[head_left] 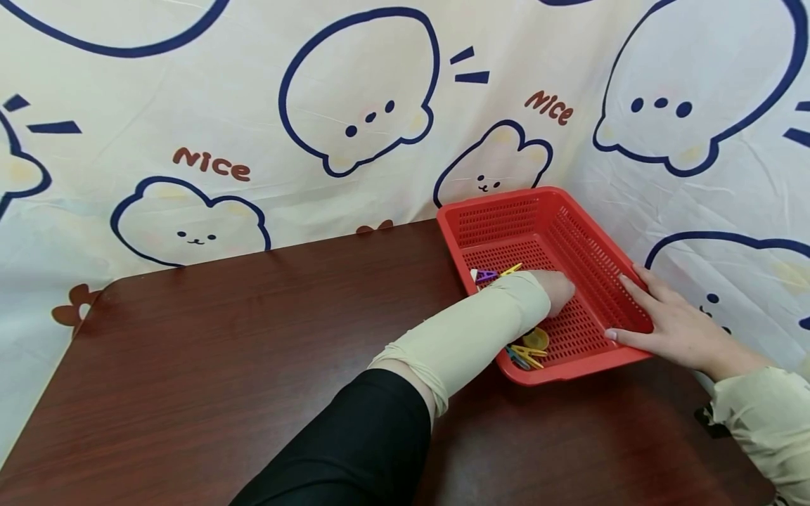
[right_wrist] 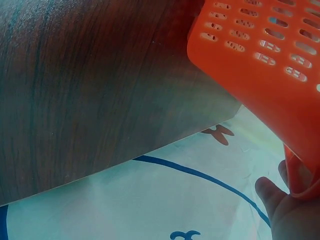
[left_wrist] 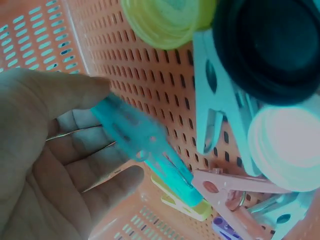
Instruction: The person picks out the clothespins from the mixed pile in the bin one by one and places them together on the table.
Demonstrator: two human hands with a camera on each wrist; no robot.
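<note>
My left hand point(head_left: 558, 292) reaches down into a red plastic basket point(head_left: 598, 367); its fingers are hidden in the head view. In the left wrist view it pinches a teal clothespin point(left_wrist: 142, 140) by one end. Near that clothespin lie a light blue clothespin point(left_wrist: 210, 90), a pink clothespin point(left_wrist: 215, 185), a yellow clothespin point(left_wrist: 185, 205) and a purple clothespin point(left_wrist: 225, 229). My right hand point(head_left: 680, 323) grips the basket's right rim, thumb on the near side and fingers farther along.
Inside the basket are also a yellow round cap point(left_wrist: 167, 20), a black round cap point(left_wrist: 272, 45) and a white round cap point(left_wrist: 290, 150). The basket is at the right of a brown wooden table point(head_left: 221, 372). A cartoon-printed cloth point(head_left: 361, 77) hangs behind and to the right.
</note>
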